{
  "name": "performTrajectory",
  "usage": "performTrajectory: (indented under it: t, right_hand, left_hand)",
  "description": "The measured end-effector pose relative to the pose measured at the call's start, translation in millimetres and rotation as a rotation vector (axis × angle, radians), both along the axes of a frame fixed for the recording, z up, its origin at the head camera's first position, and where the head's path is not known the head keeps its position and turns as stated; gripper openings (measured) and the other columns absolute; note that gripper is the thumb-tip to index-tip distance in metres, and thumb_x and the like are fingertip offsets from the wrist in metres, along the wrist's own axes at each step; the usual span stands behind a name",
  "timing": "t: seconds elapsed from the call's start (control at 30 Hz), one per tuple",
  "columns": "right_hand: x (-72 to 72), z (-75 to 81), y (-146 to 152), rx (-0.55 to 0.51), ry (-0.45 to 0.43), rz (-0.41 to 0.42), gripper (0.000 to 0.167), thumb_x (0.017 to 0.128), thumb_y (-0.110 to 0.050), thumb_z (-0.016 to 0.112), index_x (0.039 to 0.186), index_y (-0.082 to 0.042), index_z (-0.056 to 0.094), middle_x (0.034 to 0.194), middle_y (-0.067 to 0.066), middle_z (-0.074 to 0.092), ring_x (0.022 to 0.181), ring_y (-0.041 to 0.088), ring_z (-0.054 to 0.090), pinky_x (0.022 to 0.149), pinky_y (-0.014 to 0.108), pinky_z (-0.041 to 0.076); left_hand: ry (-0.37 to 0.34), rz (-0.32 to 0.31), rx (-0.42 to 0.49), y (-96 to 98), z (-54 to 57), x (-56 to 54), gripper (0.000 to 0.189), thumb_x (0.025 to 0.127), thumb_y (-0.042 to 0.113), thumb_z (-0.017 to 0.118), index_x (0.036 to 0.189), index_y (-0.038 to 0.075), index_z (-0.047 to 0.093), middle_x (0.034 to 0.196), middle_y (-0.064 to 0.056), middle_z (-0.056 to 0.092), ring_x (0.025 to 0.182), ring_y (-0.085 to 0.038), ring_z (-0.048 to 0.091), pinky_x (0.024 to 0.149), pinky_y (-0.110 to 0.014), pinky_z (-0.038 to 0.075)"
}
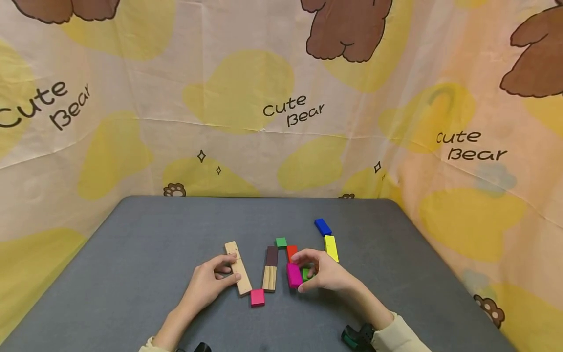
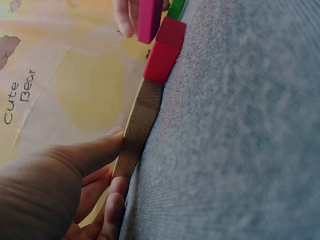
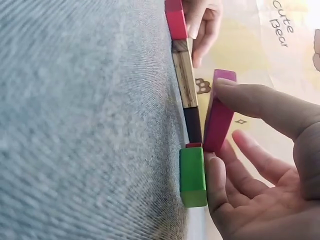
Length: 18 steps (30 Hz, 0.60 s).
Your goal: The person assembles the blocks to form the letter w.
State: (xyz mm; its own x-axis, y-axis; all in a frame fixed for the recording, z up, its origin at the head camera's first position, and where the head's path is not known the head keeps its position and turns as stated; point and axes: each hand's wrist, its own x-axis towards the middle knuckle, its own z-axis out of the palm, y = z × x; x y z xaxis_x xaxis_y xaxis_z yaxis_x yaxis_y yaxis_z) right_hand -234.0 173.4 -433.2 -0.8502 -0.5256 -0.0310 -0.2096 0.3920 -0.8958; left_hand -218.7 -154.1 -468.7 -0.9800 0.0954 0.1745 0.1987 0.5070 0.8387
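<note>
Magenta block [image 1: 294, 275]: raised, pinched in right hand [image 1: 324, 271]; long axis near-far.
Plain wood block [image 1: 244, 285]: gripped by left hand [image 1: 208, 280]; long axis far-left to near-right.

TEXT | head view: patterned cloth [image 1: 246, 146] is bearing "Cute Bear" in black letters three times; left lettering [image 1: 54, 105] is slanting upward; middle lettering [image 1: 294, 110] is rising gently; right lettering [image 1: 470, 145] is running almost level | left wrist view: "Cute Bear" on cloth is reading upward | right wrist view: "Cute Bear" on cloth is reading downward
</note>
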Motion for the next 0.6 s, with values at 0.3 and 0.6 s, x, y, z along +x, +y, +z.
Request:
performTrajectory:
  t: [0.3, 0.6]
  right_hand:
    - [-0.2, 2.8, 3.7, 0.098, -0.006, 0.006, 0.058, 0.071, -0.008, 0.088, 0.122, -0.012, 0.063, 0.115, 0.001, 0.062, 0.103, 0.026, 0.055, 0.058, 0.029, 0.049]
    - [-0.9, 1.2, 7.9, 0.118, 0.020, -0.005, 0.058, 0.070, -0.007, 0.089, 0.122, -0.011, 0.062, 0.115, 0.002, 0.060, 0.102, 0.027, 0.053, 0.059, 0.030, 0.049]
  left_hand:
    - [0.013, 0.008, -0.008, 0.1, -0.1, 0.1, 0.042, 0.079, 0.019, 0.085, 0.118, 0.013, 0.071, 0.111, 0.001, 0.069, 0.090, -0.013, 0.064, 0.074, -0.030, 0.053]
    - [0.006, 0.000, -0.007, -0.8, -1.7, -2.3, 0.041, 0.079, 0.019, 0.085, 0.117, 0.013, 0.071, 0.114, 0.001, 0.069, 0.091, -0.012, 0.064, 0.074, -0.030, 0.053]
